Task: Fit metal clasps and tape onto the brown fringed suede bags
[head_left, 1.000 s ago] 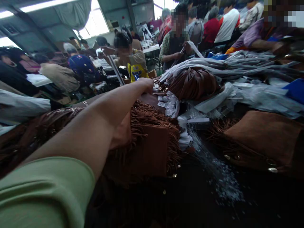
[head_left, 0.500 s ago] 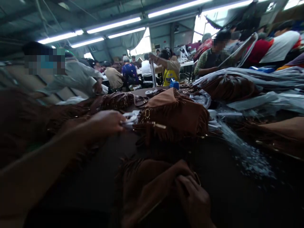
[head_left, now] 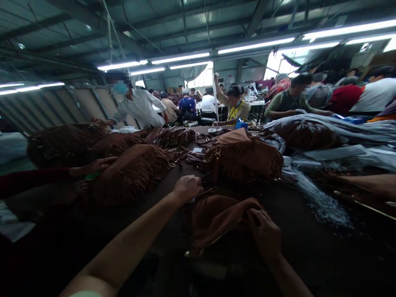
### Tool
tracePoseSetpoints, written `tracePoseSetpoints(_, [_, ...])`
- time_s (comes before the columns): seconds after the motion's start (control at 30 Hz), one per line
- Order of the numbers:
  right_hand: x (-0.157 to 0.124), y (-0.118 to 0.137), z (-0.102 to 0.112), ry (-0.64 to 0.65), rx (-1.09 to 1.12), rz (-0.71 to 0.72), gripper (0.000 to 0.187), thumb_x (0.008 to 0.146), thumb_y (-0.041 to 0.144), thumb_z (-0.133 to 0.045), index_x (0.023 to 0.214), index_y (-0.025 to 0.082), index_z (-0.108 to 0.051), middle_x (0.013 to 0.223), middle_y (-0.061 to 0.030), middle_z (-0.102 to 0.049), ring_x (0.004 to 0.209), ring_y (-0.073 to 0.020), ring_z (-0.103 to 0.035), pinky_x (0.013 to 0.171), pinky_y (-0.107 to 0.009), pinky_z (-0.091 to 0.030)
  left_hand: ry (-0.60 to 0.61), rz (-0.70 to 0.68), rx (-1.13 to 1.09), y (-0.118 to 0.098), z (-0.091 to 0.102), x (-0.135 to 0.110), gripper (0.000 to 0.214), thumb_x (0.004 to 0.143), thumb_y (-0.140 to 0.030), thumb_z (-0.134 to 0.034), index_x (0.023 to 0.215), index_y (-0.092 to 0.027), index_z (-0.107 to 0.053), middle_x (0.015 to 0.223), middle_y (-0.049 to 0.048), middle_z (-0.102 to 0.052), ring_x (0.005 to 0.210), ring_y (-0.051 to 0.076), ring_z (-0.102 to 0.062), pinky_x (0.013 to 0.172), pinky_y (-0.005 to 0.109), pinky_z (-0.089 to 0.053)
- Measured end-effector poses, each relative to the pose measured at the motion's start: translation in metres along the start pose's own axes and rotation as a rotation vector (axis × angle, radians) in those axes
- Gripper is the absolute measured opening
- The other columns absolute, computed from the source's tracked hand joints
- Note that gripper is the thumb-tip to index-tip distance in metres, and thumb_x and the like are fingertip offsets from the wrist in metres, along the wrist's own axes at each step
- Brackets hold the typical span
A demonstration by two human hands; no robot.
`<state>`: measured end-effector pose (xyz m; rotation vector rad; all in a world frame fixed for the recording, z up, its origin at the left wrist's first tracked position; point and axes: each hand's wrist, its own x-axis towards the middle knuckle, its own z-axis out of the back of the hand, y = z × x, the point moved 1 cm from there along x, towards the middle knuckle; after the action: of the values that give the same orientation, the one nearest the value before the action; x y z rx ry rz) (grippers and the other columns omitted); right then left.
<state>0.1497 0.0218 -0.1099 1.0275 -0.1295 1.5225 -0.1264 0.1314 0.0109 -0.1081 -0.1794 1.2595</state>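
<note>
A brown suede fringed bag [head_left: 216, 216] lies on the dark table in front of me. My right hand [head_left: 262, 233] grips its near right edge, fingers curled into the suede. At the bag's top left corner, by its strap hardware, my left hand [head_left: 186, 187] is closed in a fist-like grip; what it holds is hidden. Another fringed bag [head_left: 244, 159] stands just beyond, and a third [head_left: 133, 173] lies to the left.
More brown bags are heaped at the left [head_left: 64, 142] and right [head_left: 306, 134]. White plastic scraps [head_left: 318, 202] are scattered at the right. Grey wrapping [head_left: 340, 128] is piled beyond. Another person's hand [head_left: 97, 165] rests at the left. Several workers stand around the far tables.
My left hand has drawn back from the white paper tags to the near bag's top corner. My right hand keeps its hold on the bag. The view has tilted upward.
</note>
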Motion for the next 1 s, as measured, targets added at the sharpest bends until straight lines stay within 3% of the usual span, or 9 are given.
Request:
tracePoseSetpoints(0.1, [-0.001, -0.002, -0.001, 0.005, 0.004, 0.002, 0.032, 0.092, 0.045, -0.047, 0.097, 0.021, -0.068, 0.102, -0.0065, -0.071, 0.089, -0.0212, -0.068, 0.077, -0.03, -0.05, 0.079, 0.033, -0.129, -0.019, -0.033, 0.018, 0.024, 0.07, -0.04, -0.068, 0.076, -0.017, -0.071, 0.093, 0.0156, -0.069, 0.097, 0.032, -0.062, 0.084, 0.036, -0.044])
tracePoseSetpoints(0.23, [-0.001, -0.002, 0.0, 0.043, 0.034, -0.027, 0.03, 0.093, 0.044, -0.047, 0.098, 0.022, -0.067, 0.104, -0.0051, -0.07, 0.092, -0.0201, -0.067, 0.077, -0.029, -0.049, 0.127, 0.069, -0.26, -0.016, -0.061, 0.034, 0.014, 0.07, -0.03, -0.066, 0.077, -0.019, -0.071, 0.08, 0.0081, -0.07, 0.079, 0.024, -0.066, 0.067, 0.028, -0.045])
tracePoseSetpoints(0.5, [0.002, 0.003, 0.002, 0.045, 0.1, -0.055, 0.028, 0.094, 0.041, -0.047, 0.095, 0.021, -0.067, 0.096, -0.0052, -0.071, 0.085, -0.0178, -0.067, 0.077, -0.027, -0.048, 0.038, 0.12, -0.449, 0.013, -0.037, 0.043, 0.024, 0.081, -0.023, -0.048, 0.097, -0.013, -0.063, 0.08, 0.0039, -0.069, 0.063, 0.012, -0.062, 0.055, 0.019, -0.044])
tracePoseSetpoints(0.67, [0.003, 0.004, 0.004, 0.037, 0.097, -0.055, 0.028, 0.094, 0.04, -0.046, 0.095, 0.021, -0.067, 0.097, -0.0052, -0.07, 0.088, -0.0182, -0.066, 0.078, -0.027, -0.048, 0.019, 0.147, -0.385, 0.013, -0.043, 0.036, 0.023, 0.081, -0.035, -0.054, 0.084, -0.015, -0.065, 0.083, 0.0069, -0.069, 0.076, 0.017, -0.064, 0.061, 0.022, -0.044])
tracePoseSetpoints(0.8, [0.004, 0.005, 0.005, 0.032, 0.094, -0.026, 0.03, 0.094, 0.04, -0.045, 0.095, 0.021, -0.067, 0.096, -0.0062, -0.071, 0.088, -0.0183, -0.067, 0.077, -0.027, -0.049, 0.102, 0.113, -0.332, 0.0, -0.057, 0.031, 0.024, 0.073, -0.042, -0.063, 0.08, -0.019, -0.068, 0.081, 0.0046, -0.069, 0.074, 0.018, -0.062, 0.06, 0.023, -0.041])
tracePoseSetpoints(1.0, [0.002, 0.003, 0.003, 0.007, 0.063, -0.032, 0.03, 0.093, 0.041, -0.046, 0.096, 0.02, -0.068, 0.099, -0.0064, -0.071, 0.088, -0.019, -0.067, 0.078, -0.029, -0.05, 0.278, 0.091, -0.344, -0.015, -0.066, 0.032, 0.01, 0.063, -0.027, -0.068, 0.065, -0.017, -0.067, 0.059, 0.0008, -0.063, 0.056, 0.015, -0.057, 0.054, 0.023, -0.039])
